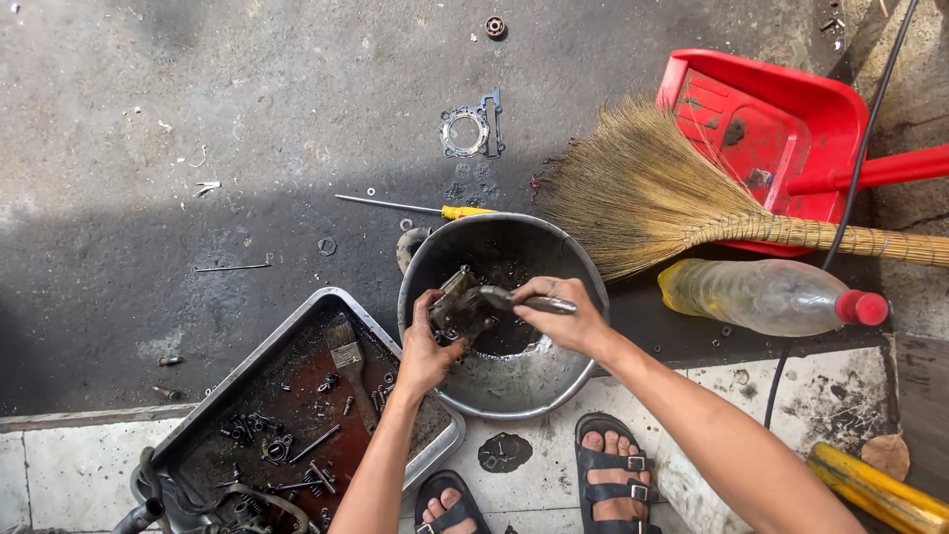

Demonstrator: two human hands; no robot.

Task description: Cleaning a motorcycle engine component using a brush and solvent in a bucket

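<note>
A dark, oil-stained concrete floor (pixel 198 119) gives way to a strip of pale, grimy tile (pixel 79 465) at the near edge, where the person's sandalled feet stand. A straw broom (pixel 652 193) lies across a red plastic dustpan (pixel 771 129), with a clear plastic bottle with a red cap (pixel 771 295) just beside them. A rectangular metal tray (pixel 247 371) holds bolts, small parts and a paintbrush (pixel 348 356) in dark fluid. Beside it sits the round grey metal basin (pixel 504 386).

Over the basin, the left hand (pixel 425 351) is clamped on a small greasy metal engine part (pixel 457 307), and the right hand (pixel 563 316) is closed around a dark-handled brush (pixel 529 302) laid against it. This looks like scrubbing the part clean; the next stroke seems to call for turning the part to reach uncleaned faces while keeping it above the basin.

A yellow-handled screwdriver (pixel 415 208) and a flat metal gasket (pixel 470 129) lie on the floor beyond.
</note>
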